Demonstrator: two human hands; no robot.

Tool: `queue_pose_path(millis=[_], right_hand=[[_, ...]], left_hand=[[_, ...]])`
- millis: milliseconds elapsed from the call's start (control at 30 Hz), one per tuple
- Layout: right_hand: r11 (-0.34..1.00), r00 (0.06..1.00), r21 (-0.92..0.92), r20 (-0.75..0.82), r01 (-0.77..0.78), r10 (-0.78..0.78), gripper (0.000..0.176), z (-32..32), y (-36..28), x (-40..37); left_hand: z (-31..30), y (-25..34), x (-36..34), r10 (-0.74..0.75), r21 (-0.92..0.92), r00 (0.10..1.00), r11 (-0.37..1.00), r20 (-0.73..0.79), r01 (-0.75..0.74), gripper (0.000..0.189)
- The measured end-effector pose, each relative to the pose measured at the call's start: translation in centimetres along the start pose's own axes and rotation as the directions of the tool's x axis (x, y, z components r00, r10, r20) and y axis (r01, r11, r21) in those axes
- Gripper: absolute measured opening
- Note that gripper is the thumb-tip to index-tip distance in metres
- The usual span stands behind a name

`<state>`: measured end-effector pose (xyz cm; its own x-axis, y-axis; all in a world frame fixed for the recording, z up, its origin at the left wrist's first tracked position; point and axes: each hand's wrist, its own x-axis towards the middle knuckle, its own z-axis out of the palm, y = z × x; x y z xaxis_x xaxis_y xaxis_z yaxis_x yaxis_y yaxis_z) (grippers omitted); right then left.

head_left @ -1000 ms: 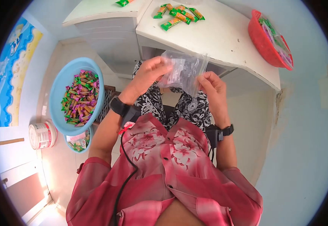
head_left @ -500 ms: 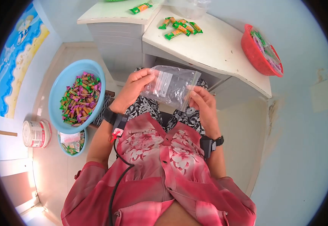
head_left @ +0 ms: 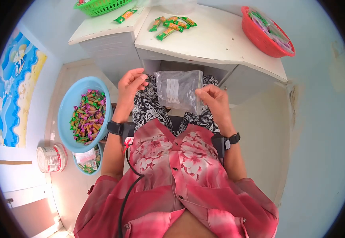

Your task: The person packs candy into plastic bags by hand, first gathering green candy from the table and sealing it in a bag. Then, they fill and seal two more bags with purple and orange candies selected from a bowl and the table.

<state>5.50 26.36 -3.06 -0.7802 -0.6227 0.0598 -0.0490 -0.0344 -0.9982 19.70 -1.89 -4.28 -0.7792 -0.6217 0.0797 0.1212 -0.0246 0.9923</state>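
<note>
A clear zip-lock bag (head_left: pixel 186 91) with a white label hangs above my lap, its zip edge toward the right. My right hand (head_left: pixel 215 101) pinches that edge between thumb and fingers. To the left of the bag, my left hand (head_left: pixel 130 89) is apart from it, its fingers loosely bent and holding nothing. Beyond the bag, several green-and-orange wrapped bars (head_left: pixel 173 25) lie in a loose pile on the white desk (head_left: pixel 212 39). One more bar (head_left: pixel 125 16) lies farther left on the adjoining surface.
On my left, a blue basin (head_left: pixel 66 113) holds many small wrapped sweets, above a smaller basin (head_left: pixel 98 162) with packets. A white bucket (head_left: pixel 50 158) stands beside them. A red basket (head_left: pixel 259 39) and a green basket (head_left: pixel 103 6) stand on the desk surfaces.
My left hand has let go of the bag's left side and moved left. The right hand keeps its hold on the zip edge. The camera view has shifted, showing more of the green basket.
</note>
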Motion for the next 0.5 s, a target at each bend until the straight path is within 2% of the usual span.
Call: queue_pose_path(millis=[33, 133, 200, 267, 400, 467, 500], right_hand=[[1.000, 0.999, -0.009, -0.031, 0.019, -0.019, 0.019, 0.1, 0.0, 0.1], [0.993, 0.995, -0.094, -0.073, 0.067, -0.074, 0.020, 0.8, 0.0, 0.8], [0.971, 0.993, -0.224, -0.058, 0.088, -0.103, 0.019, 1.4, -0.3, 1.0], [0.964, 0.988, -0.222, -0.014, 0.145, -0.152, 0.018, 2.6, -0.7, 1.1], [0.931, 0.975, -0.290, 0.024, 0.220, -0.222, 0.014, 3.5, -0.6, 1.7], [0.874, 0.949, -0.377, 0.039, 0.305, -0.314, 0.013, 3.4, -1.1, 1.6], [0.844, 0.933, -0.408, 0.065, 0.349, -0.354, 0.012, 3.7, -1.3, 1.5]], left_hand=[[-0.3, 0.4, 0.1, 0.040, -0.038, 0.997, 0.999, 0.063, -0.038, 0.022], [1.1, 3.4, -1.0, -0.110, -0.068, 0.949, 0.988, 0.297, 0.136, 0.017], [3.4, 4.3, -1.7, -0.117, 0.038, 0.901, 0.993, 0.418, 0.111, 0.019], [5.3, 4.1, -1.2, -0.143, 0.109, 0.823, 0.989, 0.550, 0.099, 0.020], [7.6, 3.1, -0.1, -0.077, 0.121, 0.849, 0.992, 0.523, 0.015, 0.022], [7.7, 2.8, 0.2, -0.051, 0.122, 0.879, 0.993, 0.474, -0.008, 0.023], [7.6, 2.5, 0.4, 0.010, 0.152, 0.879, 0.984, 0.476, -0.093, 0.025]])
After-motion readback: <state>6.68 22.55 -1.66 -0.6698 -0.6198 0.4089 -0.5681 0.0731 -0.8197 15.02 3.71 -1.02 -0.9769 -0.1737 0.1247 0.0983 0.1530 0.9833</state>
